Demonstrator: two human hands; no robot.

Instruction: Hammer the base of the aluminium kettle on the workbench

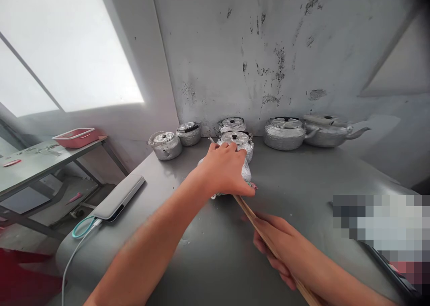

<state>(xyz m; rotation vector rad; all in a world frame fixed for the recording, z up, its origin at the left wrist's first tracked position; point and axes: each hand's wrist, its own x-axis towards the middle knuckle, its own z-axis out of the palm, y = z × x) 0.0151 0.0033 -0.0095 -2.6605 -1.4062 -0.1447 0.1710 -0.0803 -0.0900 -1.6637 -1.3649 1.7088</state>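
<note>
My left hand [225,168] curves over a silvery, crinkled object [247,170] in the middle of the grey table [208,256]. The palm and fingers hide most of this object; a small pale ring and some coloured bits show at its lower edge. In my right hand [277,245] is a long, thin wooden stick [247,211], with the fingers wrapped round it. The stick's far end reaches under my left thumb, beside the silvery object; its tip is hidden. Just beyond my left fingers stands a silver kettle [239,138] with a dark lid knob.
More silver kettles stand along the wall: one kettle [285,133] and a long-spouted kettle [331,133] to the right, a pot [167,145] to the left. A grey power bank [119,196] with a cable lies at the left edge. A pink tray [76,138] sits on another table.
</note>
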